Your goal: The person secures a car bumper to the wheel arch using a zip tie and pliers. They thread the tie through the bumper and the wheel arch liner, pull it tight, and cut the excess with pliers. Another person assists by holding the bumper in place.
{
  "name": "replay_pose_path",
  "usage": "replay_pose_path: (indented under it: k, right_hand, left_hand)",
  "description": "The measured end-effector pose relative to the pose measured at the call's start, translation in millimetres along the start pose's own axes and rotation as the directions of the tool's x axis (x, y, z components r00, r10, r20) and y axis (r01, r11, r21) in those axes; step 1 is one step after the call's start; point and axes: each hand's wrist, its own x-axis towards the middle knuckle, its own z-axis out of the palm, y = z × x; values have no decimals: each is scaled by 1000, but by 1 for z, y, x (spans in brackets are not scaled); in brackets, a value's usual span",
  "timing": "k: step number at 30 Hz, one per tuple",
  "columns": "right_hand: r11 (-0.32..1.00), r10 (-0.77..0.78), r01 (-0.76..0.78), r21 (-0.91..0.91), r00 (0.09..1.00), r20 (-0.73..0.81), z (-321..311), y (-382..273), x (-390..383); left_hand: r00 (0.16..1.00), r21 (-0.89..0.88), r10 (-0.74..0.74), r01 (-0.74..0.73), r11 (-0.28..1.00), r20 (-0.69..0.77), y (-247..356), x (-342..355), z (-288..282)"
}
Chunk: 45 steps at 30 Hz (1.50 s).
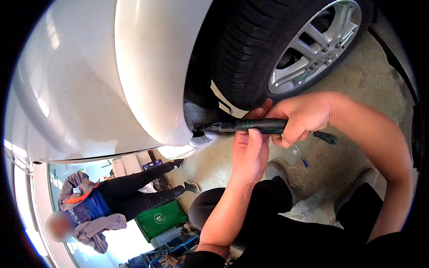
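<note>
A long black tool with dark green bands [261,125] lies level in front of me; its exact kind I cannot make out. Its far end meets the lower edge of the white wheel arch [154,89], where the contact point is in shadow. My left hand [250,154] grips the tool from below, thumb along its side. Around its rear end, my right hand [304,118] is closed. Out of the right hand's underside sticks a dark green and black handle [325,137], like a screwdriver's; the rest is hidden. Above both hands is the tyre [246,49].
A blue-handled screwdriver [304,161] lies on the concrete floor [219,167] beside my shoe. The silver wheel rim [313,49] is at upper right. At lower left, another person [96,201] stands near a green box [161,219] and assorted gear.
</note>
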Motion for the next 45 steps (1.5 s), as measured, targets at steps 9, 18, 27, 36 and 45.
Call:
replay_pose_path:
  k: [9, 18, 27, 36, 45]
  right_hand:
    - [814, -69, -112, -570, 956, -286, 22, -21, -17]
    - [446, -389, -315, -838, 775, -498, 48, -27, -14]
    - [912, -87, -60, -407, 939, -334, 17, -1, -9]
    - [441, -769, -274, -855, 375, -517, 76, 62, 27]
    - [393, -865, -344, -853, 176, -470, 94, 79, 75]
  left_hand:
    - [999, -70, 18, -19, 997, -27, -7, -1, -4]
    - [1000, -70, 5, -6, 998, -14, 5, 4, 12]
    - [996, -21, -82, 81, 997, -36, -1, -1, 15]
    - [991, 20, 13, -10, 1000, -136, -10, -14, 3]
    - [966, 11, -104, 110, 994, -235, -1, -18, -9]
